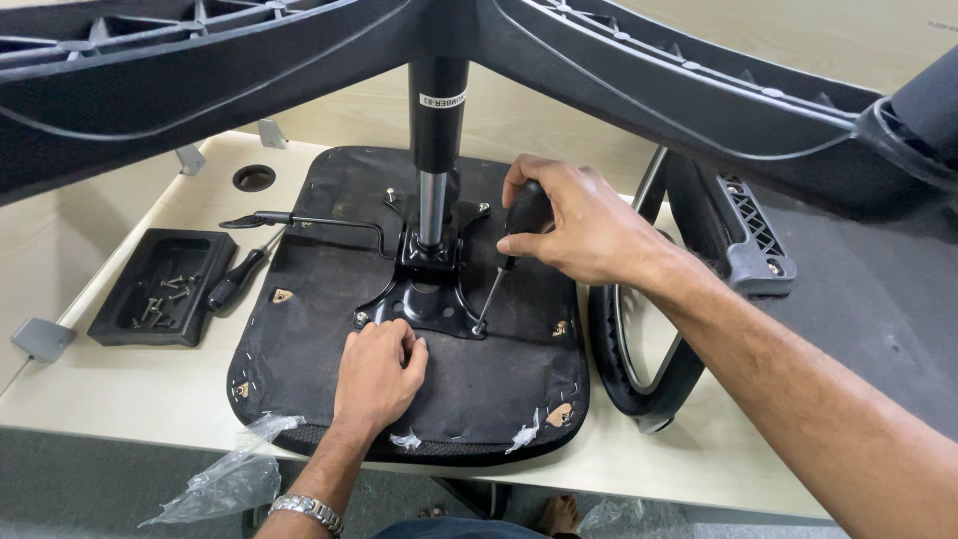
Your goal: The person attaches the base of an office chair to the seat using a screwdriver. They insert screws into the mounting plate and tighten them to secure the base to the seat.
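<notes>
Head view: I drive a screw into the metal plate under one upturned chair seat.

My right hand (574, 225) has its fingers closed around the black handle of one screwdriver (507, 255), its thin shaft touching the black metal plate (424, 299) at the middle of the seat (319, 349), which lies on the pale table (130, 389). My left hand (377, 371) presses the rough dark seat, fingers curled, holding nothing. A second screwdriver (238, 279) lies beside one black tray (155, 289) of small screws.

A pale beige table (130, 399) with a round cable hole (253, 178) stands over grey floor (80, 479); grey carpet (878, 289) lies at right, evenly lit.
</notes>
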